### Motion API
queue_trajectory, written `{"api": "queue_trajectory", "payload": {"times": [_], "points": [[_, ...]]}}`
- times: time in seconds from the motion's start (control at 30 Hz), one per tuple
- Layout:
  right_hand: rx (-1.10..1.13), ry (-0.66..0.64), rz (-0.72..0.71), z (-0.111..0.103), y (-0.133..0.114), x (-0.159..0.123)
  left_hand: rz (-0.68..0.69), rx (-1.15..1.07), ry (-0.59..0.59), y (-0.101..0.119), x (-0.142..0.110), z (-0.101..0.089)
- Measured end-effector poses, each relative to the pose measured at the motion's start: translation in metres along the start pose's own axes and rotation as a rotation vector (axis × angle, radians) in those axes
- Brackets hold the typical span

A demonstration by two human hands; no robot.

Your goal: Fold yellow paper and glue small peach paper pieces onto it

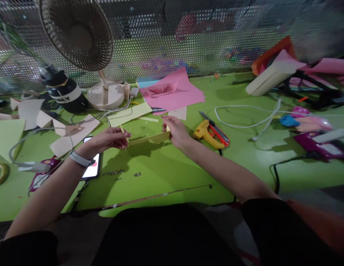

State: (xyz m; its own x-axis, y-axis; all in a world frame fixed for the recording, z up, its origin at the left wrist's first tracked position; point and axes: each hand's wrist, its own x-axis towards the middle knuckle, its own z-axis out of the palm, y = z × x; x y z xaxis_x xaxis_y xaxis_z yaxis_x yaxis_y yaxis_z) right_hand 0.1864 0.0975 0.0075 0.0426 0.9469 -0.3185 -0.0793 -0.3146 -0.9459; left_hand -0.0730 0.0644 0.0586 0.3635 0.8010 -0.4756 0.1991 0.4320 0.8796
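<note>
A narrow yellow paper strip (149, 139) stretches between my two hands, just above the green table. My left hand (112, 138) pinches its left end, where the paper is folded back. The folded right end sits in the fingers of my right hand (174, 130). Behind the strip lie a wider pale yellow paper piece (130, 115) and a thin paper sliver (149, 119). To the right of my right hand are a yellow glue gun (206, 133) and a red cutter (220, 133). A phone (92, 162) lies below my left wrist, partly covered by the arm.
Pink paper sheets (192, 90) lie at the back, before a perforated metal screen (149, 55). A fan (104, 94) and a dark bottle (68, 92) stand at the back left. Paper scraps (73, 135) spread on the left. A white cable (241, 107) loops on the right.
</note>
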Motion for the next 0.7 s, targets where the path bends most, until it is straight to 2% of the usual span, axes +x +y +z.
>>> {"api": "queue_trajectory", "payload": {"times": [0.1,0.17,0.27,0.4,0.57,0.7], "points": [[0.024,0.016,0.063,0.001,0.005,0.015,0.04,-0.083,0.032,-0.003,0.001,-0.003],[0.038,-0.006,0.093,0.001,0.008,0.018,0.056,-0.136,0.109,-0.006,0.003,-0.004],[0.068,-0.058,0.104,0.001,0.008,0.017,0.098,-0.273,0.223,-0.009,0.005,-0.005],[0.112,-0.116,0.093,0.002,0.002,0.012,0.152,-0.388,0.274,-0.011,0.007,-0.003],[0.143,-0.167,0.025,0.002,-0.002,0.01,0.168,-0.55,0.317,-0.015,0.006,0.008],[0.018,-0.272,-0.1,0.005,-0.002,0.009,0.15,-0.503,0.373,-0.027,0.008,0.012]]}}
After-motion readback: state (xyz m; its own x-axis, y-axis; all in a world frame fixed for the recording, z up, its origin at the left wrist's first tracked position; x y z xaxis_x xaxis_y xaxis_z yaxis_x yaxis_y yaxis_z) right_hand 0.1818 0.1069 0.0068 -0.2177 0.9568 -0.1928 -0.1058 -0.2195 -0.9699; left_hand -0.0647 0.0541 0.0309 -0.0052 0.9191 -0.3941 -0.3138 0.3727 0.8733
